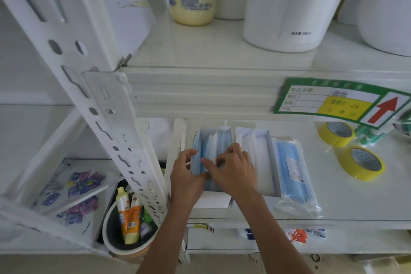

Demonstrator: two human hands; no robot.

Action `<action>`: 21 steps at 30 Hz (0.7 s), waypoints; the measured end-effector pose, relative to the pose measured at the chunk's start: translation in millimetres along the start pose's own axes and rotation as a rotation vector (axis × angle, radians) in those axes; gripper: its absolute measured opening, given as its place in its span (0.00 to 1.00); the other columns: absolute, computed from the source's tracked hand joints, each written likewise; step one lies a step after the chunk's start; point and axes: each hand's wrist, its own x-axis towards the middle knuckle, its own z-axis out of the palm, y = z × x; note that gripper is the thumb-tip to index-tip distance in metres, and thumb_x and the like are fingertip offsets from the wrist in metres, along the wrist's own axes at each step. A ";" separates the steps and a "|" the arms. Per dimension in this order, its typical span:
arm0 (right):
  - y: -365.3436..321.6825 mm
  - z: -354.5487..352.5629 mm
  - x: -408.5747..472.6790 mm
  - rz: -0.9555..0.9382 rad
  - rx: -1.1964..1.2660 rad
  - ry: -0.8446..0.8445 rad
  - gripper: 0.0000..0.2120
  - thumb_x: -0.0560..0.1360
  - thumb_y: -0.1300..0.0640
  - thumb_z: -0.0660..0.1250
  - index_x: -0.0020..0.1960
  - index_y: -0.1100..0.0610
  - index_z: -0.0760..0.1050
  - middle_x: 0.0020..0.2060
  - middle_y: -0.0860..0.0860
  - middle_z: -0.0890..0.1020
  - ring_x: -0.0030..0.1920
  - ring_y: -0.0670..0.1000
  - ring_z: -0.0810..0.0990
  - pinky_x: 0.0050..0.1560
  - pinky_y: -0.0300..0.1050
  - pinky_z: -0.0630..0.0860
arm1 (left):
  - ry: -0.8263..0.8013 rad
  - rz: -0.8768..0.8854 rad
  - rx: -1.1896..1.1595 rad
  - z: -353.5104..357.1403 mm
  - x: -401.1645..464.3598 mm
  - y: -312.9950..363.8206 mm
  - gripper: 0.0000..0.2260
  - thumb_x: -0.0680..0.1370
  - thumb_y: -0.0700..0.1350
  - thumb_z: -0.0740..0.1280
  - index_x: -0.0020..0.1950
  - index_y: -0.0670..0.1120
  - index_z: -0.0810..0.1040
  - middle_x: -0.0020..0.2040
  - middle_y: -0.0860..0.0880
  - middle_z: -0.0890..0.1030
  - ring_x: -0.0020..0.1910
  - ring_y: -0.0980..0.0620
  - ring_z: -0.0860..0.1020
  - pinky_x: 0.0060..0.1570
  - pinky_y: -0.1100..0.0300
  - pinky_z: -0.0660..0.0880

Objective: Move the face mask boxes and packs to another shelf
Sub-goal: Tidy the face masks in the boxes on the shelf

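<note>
Both hands reach into the middle shelf and meet over the open box of blue masks — the left hand curls round its left wall, the right hand presses thumb and fingers down on the mask stack inside, so the pair is close together and touching the box and its contents, though whether the box is firmly gripped I cannot tell. Its front flap hangs open toward the shelf edge. Just beside it, to the right, sits a second open box of white masks, and against that lies a sealed mask pack. Farther right are two rolls of yellow tape; above, lotion bottles stand on the upper shelf.

The risk, as I judge it: with lid and flap open, tilting the box on lifting could spill loose masks — and dragging it might nudge the neighbouring box.
</note>
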 end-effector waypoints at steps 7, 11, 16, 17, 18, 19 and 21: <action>2.9 -0.6 0.2 -0.007 0.004 -0.003 0.10 0.74 0.44 0.68 0.42 0.50 0.78 0.51 0.44 0.67 0.50 0.48 0.70 0.51 0.46 0.75 | 0.052 0.050 0.013 1.3 0.1 -4.8 0.24 0.72 0.38 0.77 0.62 0.56 0.74 0.60 0.57 0.76 0.59 0.55 0.74 0.47 0.78 0.69; 2.1 -1.0 0.8 0.011 0.018 0.001 0.12 0.74 0.42 0.70 0.41 0.50 0.79 0.51 0.44 0.68 0.50 0.48 0.71 0.53 0.46 0.76 | -0.019 0.039 0.003 1.3 1.5 -10.4 0.27 0.72 0.41 0.78 0.66 0.56 0.72 0.65 0.56 0.74 0.62 0.55 0.73 0.59 0.63 0.72; 2.3 -0.7 1.3 0.016 0.056 -0.007 0.16 0.74 0.37 0.68 0.40 0.49 0.77 0.51 0.44 0.68 0.50 0.47 0.71 0.53 0.47 0.76 | -0.133 0.051 0.041 0.6 -1.1 -15.2 0.35 0.69 0.43 0.80 0.71 0.55 0.68 0.67 0.56 0.70 0.65 0.57 0.69 0.58 0.68 0.69; 2.8 -0.3 1.3 0.012 0.051 -0.007 0.17 0.75 0.36 0.67 0.40 0.49 0.77 0.52 0.44 0.68 0.50 0.48 0.71 0.53 0.47 0.75 | -0.130 0.053 0.051 1.2 -2.0 -15.4 0.35 0.69 0.41 0.79 0.71 0.55 0.67 0.67 0.56 0.70 0.65 0.56 0.69 0.59 0.65 0.72; 3.5 0.4 1.0 0.008 0.046 -0.004 0.17 0.76 0.36 0.65 0.40 0.49 0.77 0.52 0.44 0.68 0.50 0.48 0.71 0.53 0.48 0.75 | -0.118 0.051 0.052 1.9 -2.9 -15.4 0.35 0.70 0.38 0.78 0.71 0.56 0.67 0.67 0.55 0.70 0.65 0.55 0.70 0.60 0.61 0.74; 4.1 1.3 0.8 0.003 0.042 0.000 0.17 0.78 0.37 0.63 0.40 0.49 0.76 0.53 0.45 0.68 0.50 0.49 0.71 0.54 0.49 0.75 | -0.102 0.047 0.046 2.1 -4.2 -14.9 0.34 0.70 0.35 0.75 0.71 0.57 0.67 0.66 0.55 0.71 0.65 0.54 0.71 0.60 0.58 0.76; 5.1 3.0 1.0 -0.001 0.034 0.011 0.17 0.79 0.40 0.62 0.40 0.50 0.76 0.53 0.45 0.68 0.50 0.50 0.71 0.53 0.50 0.75 | -0.069 0.045 0.038 1.7 -7.5 -12.9 0.33 0.71 0.31 0.69 0.70 0.58 0.68 0.66 0.55 0.71 0.66 0.52 0.72 0.60 0.56 0.77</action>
